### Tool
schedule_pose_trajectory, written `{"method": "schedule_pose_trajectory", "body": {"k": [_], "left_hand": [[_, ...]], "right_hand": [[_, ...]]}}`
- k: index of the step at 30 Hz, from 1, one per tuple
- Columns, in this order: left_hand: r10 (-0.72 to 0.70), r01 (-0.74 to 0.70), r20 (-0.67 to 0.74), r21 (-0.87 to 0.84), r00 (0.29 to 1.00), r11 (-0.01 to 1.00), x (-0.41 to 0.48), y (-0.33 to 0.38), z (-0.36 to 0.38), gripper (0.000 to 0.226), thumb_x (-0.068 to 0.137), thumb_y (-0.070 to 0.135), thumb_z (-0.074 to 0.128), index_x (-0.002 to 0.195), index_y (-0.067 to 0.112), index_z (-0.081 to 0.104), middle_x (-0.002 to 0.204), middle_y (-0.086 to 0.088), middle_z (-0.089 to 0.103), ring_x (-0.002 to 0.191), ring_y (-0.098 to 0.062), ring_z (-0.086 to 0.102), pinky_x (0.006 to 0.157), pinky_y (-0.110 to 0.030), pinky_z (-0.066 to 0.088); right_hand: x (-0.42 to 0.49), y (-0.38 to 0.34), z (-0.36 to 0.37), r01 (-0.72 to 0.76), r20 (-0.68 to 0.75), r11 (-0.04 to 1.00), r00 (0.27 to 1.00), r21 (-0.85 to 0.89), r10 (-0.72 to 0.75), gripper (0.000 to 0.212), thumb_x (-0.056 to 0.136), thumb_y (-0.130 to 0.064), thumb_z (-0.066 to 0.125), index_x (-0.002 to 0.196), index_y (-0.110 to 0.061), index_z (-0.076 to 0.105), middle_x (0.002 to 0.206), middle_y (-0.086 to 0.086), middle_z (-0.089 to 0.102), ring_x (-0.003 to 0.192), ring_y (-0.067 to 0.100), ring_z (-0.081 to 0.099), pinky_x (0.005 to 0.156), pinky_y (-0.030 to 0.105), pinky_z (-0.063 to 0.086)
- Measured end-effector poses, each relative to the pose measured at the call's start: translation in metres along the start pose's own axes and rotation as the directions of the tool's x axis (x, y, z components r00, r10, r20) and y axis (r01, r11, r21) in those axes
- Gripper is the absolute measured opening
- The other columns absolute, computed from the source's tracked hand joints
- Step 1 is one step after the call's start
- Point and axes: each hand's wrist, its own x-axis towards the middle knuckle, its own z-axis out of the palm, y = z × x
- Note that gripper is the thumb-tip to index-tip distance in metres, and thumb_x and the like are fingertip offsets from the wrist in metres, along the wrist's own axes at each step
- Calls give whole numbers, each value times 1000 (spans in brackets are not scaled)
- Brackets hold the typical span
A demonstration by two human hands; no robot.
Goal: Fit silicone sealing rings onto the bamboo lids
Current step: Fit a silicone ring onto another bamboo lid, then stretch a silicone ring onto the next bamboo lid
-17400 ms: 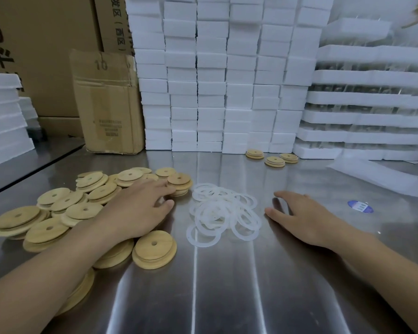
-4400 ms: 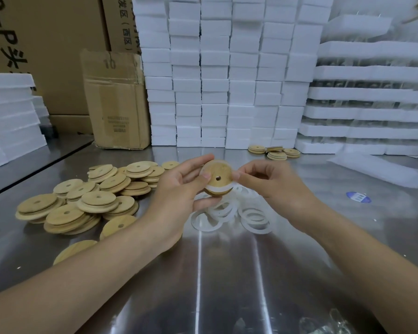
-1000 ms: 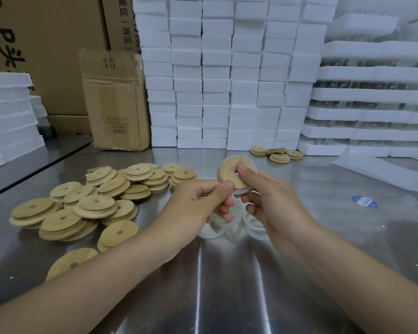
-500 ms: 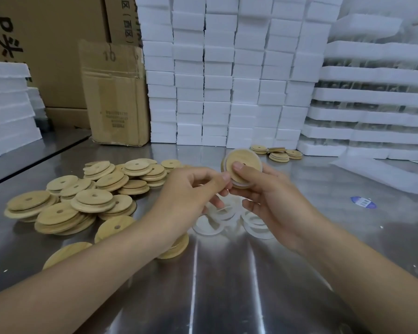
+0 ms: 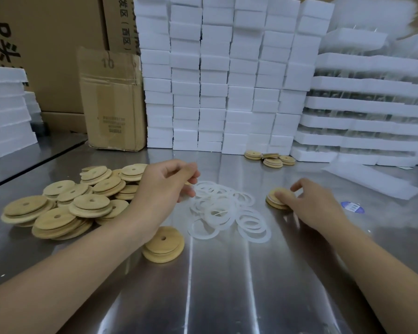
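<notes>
A heap of bare bamboo lids [image 5: 89, 203] lies at the left of the steel table [image 5: 227, 285], and a single lid [image 5: 163, 244] sits by my left forearm. Translucent white silicone rings [image 5: 227, 208] are piled in the middle. My right hand [image 5: 309, 203] grips a bamboo lid with a white ring around it [image 5: 274, 201], low on the table right of the rings. My left hand [image 5: 164, 186] hovers at the left edge of the ring pile, fingers loosely curled and holding nothing.
A small group of lids [image 5: 270, 159] sits at the back by stacked white foam blocks [image 5: 215, 80]. A cardboard carton [image 5: 111, 100] stands back left. A flat foam strip [image 5: 372, 179] and a blue sticker [image 5: 352, 207] lie at the right.
Both hands held the lid up between them; now my right hand has carried it down to the table at the right, and my left hand has let go and moved left.
</notes>
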Motion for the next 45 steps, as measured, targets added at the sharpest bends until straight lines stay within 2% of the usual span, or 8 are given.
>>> {"method": "schedule_pose_trajectory", "body": {"k": [4,14,19,22,26,31,38,45], "left_hand": [[98,-100,21,148,995,984,0,-3,1,26,103,23,69,82,11,79,76,1,74,58,-8,67,52,-9,43],[242,-230,17,379,970,896,12,-5,-16,28,102,28,71,76,22,77,65,10,73,55,-4,64,54,-16,46],[273,-295,158,754,949,587,16,-11,-32,15,105,32,61,111,35,75,109,17,74,104,-12,68,87,-44,57],[102,-290,271,882,957,373,20,-19,-40,44,108,24,50,150,36,54,151,12,57,140,-18,51,107,-43,50],[-81,-317,342,921,936,226,23,-29,-43,53,111,29,43,164,33,38,173,9,30,159,-17,25,127,-39,27],[-56,-270,301,911,952,312,25,-25,-41,30,105,29,56,134,35,59,133,7,59,132,-20,52,102,-37,45],[-52,-298,319,924,946,238,25,-27,-42,56,107,40,54,162,32,42,162,8,46,152,-19,36,124,-41,35],[8,-287,298,910,954,299,27,-23,-44,24,100,31,62,124,33,64,137,11,56,136,-18,45,111,-40,45]], "right_hand": [[1,-5,-3,41,-82,998,996,-38,-44,48,89,-69,65,119,-33,52,94,0,68,90,23,64,84,44,53],[-4,-12,9,190,258,980,951,-62,-168,73,100,-52,61,161,-47,20,124,4,62,120,29,59,99,37,43],[-3,-10,13,228,224,972,952,-63,-209,53,102,-48,59,151,-38,42,123,0,63,113,25,60,97,39,47],[-1,-12,18,291,197,957,937,12,-288,35,105,-36,57,140,-39,55,125,0,67,95,15,57,86,30,40],[-6,-19,24,383,179,921,903,78,-390,35,107,-27,50,132,-47,64,130,-8,65,115,15,60,96,29,42],[-11,-22,27,442,208,897,875,29,-438,24,103,-34,59,119,-40,75,104,-16,66,87,4,60,73,16,40],[-14,-27,23,477,124,879,872,3,-473,8,95,-34,74,87,-35,75,100,-13,65,91,8,63,77,18,46],[-16,-30,24,479,158,877,870,-43,-468,12,101,-29,65,92,-26,70,109,-5,65,101,17,61,91,36,49]]}}
